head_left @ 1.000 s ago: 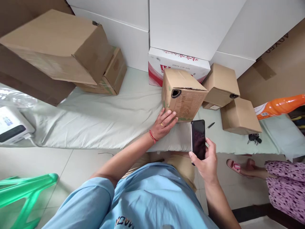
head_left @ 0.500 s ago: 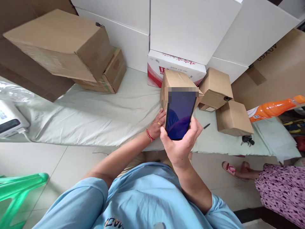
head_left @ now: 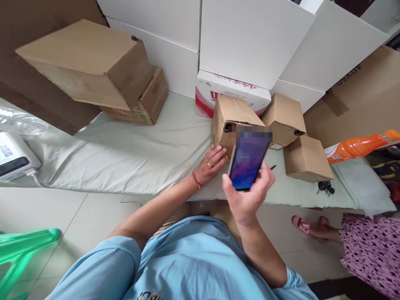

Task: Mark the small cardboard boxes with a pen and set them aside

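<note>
My right hand point(head_left: 249, 196) is wrapped round a smartphone point(head_left: 251, 162), its lit blue-purple screen facing me and its top edge blurred out. Behind the phone stands a small cardboard box point(head_left: 236, 109), partly covered by it. Near the front of that box my left hand point(head_left: 211, 165), with a ring and a red bracelet, rests flat on the pale green cloth point(head_left: 175, 154), fingers stretched out. Whether its fingertips touch the box I cannot tell. A dark pen-like object point(head_left: 273, 167) peeks out beside my right hand.
Two more cardboard boxes point(head_left: 308, 157) sit to the right, with keys point(head_left: 325, 188) and an orange bottle point(head_left: 359, 146). A red and white carton point(head_left: 204, 93) is behind. Larger boxes point(head_left: 84, 62) and a white device point(head_left: 15, 158) are left. A person's patterned skirt point(head_left: 371, 246) shows at right.
The phone has shifted right and slightly down in view, tilting, and its dark screen has lit up. More of the box behind it shows. My left hand's fingers appear more fully now.
</note>
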`<state>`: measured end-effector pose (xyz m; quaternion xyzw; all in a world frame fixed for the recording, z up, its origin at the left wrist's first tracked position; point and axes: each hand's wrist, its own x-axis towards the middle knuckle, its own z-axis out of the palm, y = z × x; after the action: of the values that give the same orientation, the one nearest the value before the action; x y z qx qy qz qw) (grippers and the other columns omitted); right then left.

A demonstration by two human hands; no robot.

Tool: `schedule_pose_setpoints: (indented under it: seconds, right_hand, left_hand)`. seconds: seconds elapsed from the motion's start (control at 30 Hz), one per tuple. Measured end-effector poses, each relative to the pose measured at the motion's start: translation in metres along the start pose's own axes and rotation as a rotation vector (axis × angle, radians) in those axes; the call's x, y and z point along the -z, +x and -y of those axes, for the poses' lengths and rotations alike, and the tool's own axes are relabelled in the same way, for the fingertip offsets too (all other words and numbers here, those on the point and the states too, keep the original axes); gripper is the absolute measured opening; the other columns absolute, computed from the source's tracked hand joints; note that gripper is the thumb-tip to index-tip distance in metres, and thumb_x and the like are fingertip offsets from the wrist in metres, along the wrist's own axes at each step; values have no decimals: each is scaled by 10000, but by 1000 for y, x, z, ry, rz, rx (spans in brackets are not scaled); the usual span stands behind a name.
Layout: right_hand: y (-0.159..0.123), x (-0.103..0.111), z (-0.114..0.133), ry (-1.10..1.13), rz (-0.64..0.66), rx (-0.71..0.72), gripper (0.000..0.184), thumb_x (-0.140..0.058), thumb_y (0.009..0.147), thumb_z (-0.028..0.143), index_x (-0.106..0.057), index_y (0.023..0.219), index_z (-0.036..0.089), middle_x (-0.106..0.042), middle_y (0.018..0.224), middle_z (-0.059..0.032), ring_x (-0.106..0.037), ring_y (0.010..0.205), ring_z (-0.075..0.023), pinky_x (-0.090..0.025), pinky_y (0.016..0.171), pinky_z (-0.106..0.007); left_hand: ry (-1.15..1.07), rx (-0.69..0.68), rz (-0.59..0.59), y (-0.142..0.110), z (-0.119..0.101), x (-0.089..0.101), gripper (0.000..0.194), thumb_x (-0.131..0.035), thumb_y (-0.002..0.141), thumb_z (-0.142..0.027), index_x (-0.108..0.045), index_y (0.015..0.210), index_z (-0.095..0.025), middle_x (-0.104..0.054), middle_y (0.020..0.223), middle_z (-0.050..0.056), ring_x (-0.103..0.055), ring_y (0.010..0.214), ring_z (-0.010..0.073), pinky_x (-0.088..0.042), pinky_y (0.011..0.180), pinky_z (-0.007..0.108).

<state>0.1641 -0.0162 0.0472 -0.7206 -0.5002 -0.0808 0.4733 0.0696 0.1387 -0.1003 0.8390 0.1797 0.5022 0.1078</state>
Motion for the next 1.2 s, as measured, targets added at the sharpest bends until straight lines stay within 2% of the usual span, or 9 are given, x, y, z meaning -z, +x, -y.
schedule_pose_setpoints:
  seconds: [0.17, 0.3, 0.47, 0.63, 0.73, 0.83, 0.97, 1.07, 1.2]
  right_hand:
    - [-13, 25, -82, -199, -20, -242, 928, -743, 834, 607, -354, 1547, 158, -462, 1418, -242, -508, 1386, -431, -487, 1132, -614]
    - [-31, 32, -118, -348, 243, -427, 860, -755, 782, 531, -459, 1469, 106, -520, 1367, -267, -590, 1276, -449, -551, 1009, -583]
    - [-49, 15, -106, -419, 529, -419, 801, -758, 813, 513, -485, 1474, 152, -551, 1387, -215, -698, 1075, -368, -602, 832, -479]
    - [-36, 5, -98, -326, 618, -223, 777, -762, 869, 560, -534, 1479, 136, -587, 1412, -229, -612, 1289, -411, -536, 1082, -573]
    - [-9, 5, -105, -158, 527, -215, 841, -721, 888, 687, -540, 1508, 149, -557, 1510, -255, -506, 1437, -423, -450, 1184, -644]
    - [29, -3, -106, 213, 460, -368, 968, -698, 883, 742, -397, 1634, 210, -485, 1642, -225, -497, 1503, -353, -516, 1149, -579]
    - [69, -27, -95, 691, 493, -484, 949, -724, 824, 790, -480, 1577, 266, -553, 1639, -137, -529, 1505, -300, -525, 1163, -537]
    - [72, -33, -89, 776, 394, -589, 798, -764, 808, 764, -616, 1418, 272, -648, 1548, -97, -565, 1470, -283, -539, 1154, -517]
    - [46, -7, -97, 826, 272, -721, 642, -736, 888, 697, -634, 1380, 298, -644, 1557, -84, -617, 1410, -288, -629, 1007, -520]
  left_hand:
    - [113, -90, -84, 6, -7, 4, 336, -608, 1069, -127, -607, 1382, -248, -715, 1449, 129, -573, 1515, 273, -514, 1246, 620]
    - [152, -94, -143, 7, -10, 8, 447, -684, 1023, -119, -550, 1416, -284, -648, 1520, 140, -491, 1577, 307, -546, 1220, 599]
    - [146, -73, -178, 8, -8, 11, 715, -764, 976, -160, -394, 1551, -369, -488, 1663, 157, -441, 1606, 355, -518, 1227, 627]
    - [111, 1, -211, 12, -8, 15, 913, -796, 972, -296, -227, 1685, -351, -381, 1714, 213, -404, 1624, 371, -519, 1226, 604]
    - [87, 172, -182, 13, -8, 18, 1052, -807, 955, -463, -138, 1735, -238, -365, 1700, 281, -388, 1625, 392, -541, 1208, 570]
    - [-15, 342, -90, 13, -6, 19, 1143, -779, 928, -622, -104, 1746, -195, -266, 1752, 310, -317, 1651, 420, -624, 1099, 508]
    - [-136, 310, 40, 15, -4, 22, 959, -694, 1013, -545, -180, 1750, -212, -340, 1757, 262, -367, 1638, 393, -507, 1227, 579]
    - [-178, 290, 94, 21, -18, 27, 837, -642, 1054, -414, -215, 1752, -234, -379, 1755, 215, -395, 1632, 352, -436, 1294, 562]
    - [-184, 244, 72, 42, -61, 31, 831, -666, 1040, -350, -241, 1748, -255, -407, 1752, 175, -351, 1654, 348, -398, 1326, 572]
